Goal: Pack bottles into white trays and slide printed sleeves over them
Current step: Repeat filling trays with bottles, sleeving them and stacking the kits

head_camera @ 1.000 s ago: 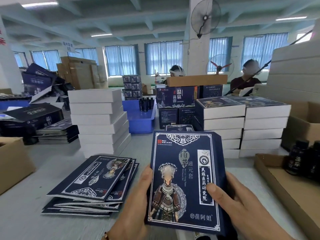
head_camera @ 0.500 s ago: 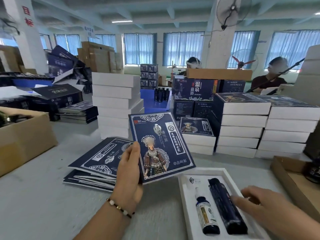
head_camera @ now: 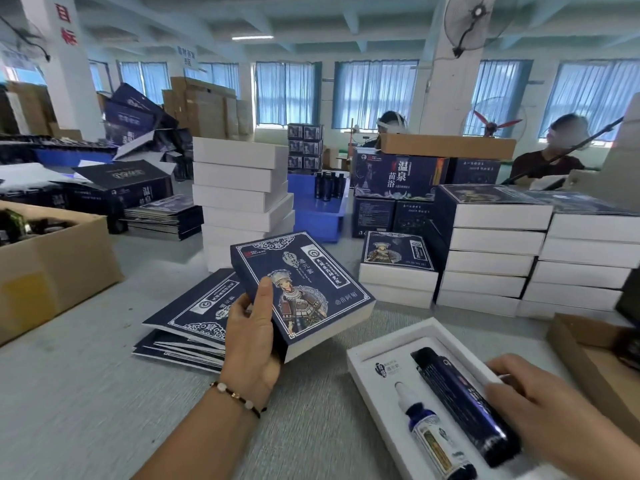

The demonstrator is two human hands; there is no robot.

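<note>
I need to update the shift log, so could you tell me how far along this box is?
Done: the small dropper bottle and the long dark bottle lie in the white tray, and sleeved boxes are stacked behind. In hand: the left hand holds an opened printed sleeve; the right hand rests on the tray. Left: sliding the sleeve over this tray, then the flat sleeves still waiting.

Printed sleeve (head_camera: pixel 304 289) in the left hand (head_camera: pixel 251 337): smooth navy card, faint sheen; tray (head_camera: pixel 388 403) under the right hand (head_camera: pixel 540 410): matt white paperboard holding a glossy, probably plastic, dark bottle (head_camera: pixel 464 403); grey, finely ribbed tabletop (head_camera: pixel 86 393) beneath.
</note>
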